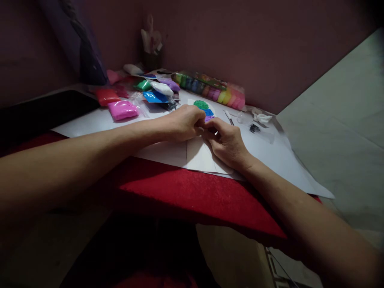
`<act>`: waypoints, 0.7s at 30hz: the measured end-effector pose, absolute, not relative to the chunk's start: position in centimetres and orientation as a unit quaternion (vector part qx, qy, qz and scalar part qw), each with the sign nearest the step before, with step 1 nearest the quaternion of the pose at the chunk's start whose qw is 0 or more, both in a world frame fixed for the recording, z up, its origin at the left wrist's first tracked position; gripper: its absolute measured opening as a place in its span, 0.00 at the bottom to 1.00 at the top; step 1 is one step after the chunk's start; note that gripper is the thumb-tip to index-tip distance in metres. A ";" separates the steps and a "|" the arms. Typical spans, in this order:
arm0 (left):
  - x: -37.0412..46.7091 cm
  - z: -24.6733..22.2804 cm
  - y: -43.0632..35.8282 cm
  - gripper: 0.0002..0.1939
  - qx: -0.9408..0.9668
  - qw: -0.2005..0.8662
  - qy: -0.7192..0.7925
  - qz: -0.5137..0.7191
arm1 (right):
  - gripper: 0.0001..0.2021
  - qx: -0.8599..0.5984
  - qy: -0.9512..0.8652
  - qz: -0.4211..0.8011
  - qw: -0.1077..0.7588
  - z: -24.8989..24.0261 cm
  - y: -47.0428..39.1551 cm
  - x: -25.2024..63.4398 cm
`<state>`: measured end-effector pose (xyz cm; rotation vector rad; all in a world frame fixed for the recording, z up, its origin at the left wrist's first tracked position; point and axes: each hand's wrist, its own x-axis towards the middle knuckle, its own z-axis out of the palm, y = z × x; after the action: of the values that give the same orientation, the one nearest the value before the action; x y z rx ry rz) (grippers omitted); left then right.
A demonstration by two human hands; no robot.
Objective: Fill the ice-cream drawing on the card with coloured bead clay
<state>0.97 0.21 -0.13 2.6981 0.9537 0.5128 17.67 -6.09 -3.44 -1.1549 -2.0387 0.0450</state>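
Your left hand (187, 123) and right hand (226, 140) meet over the card (205, 156), fingers curled inward, tips close together. Whether either pinches anything, you cannot tell: knuckles and thumbs cover the spot. The card lies on a white sheet (267, 160), its near end close to the front edge of the counter (162, 182), roughly midway along. Beyond your fingers, on its far half: green patch (201, 104), blue patch (207, 112), purple patch (209, 119).

Handling, est.: card light, fairly stiff, liable to slide or crease; patches probably soft, clay-like, easily dented. Best hold for you: the card's bare side margins toward the counter's front edge, off the colour.

Further out: slim tool (228, 117) and black clump (254, 127) to the right; soft pouches (123, 110) toward the back left corner; multicoloured pack (210, 89) along the back edge.

Hard to make out: purple patch's near side, behind your fingers; the pack's printing, dim; holder (151, 58) at the back, blurred.
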 end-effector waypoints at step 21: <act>0.9 0.0 0.1 0.07 0.923 0.111 0.322 0.179 | 0.02 -0.459 -0.800 0.020 0.387 -3.5 -6.1 17.7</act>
<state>0.95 0.11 -0.03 2.7115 0.9448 0.5259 17.70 -6.08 -3.49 -1.1673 -2.0353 0.0521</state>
